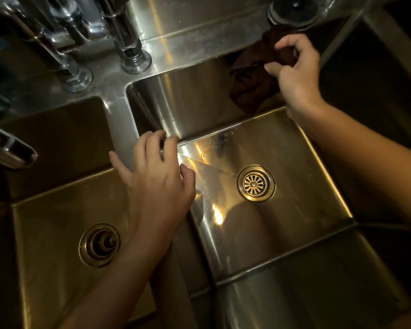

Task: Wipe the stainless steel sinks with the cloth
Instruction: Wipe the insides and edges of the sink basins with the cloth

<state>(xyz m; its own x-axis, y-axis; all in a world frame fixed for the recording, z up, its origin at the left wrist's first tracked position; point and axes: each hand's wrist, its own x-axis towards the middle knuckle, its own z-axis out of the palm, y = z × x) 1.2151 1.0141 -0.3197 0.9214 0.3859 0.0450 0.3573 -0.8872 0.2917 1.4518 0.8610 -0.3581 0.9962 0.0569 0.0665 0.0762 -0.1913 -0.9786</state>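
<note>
From the head camera, our right hand (297,74) grips the dark cloth (252,84), fingers curled round it, at two o'clock on the right sink (199,96) back wall; our left hand (157,176), fingers spread, braces on the divider (121,129); we should press flat, wiping in overlapping strokes.

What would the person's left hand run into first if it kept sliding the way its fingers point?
Probably the shiny steel back wall of the right sink basin. The left hand rests on the steel divider ridge, fingers aimed up and away. Depth is hard to judge.
</note>
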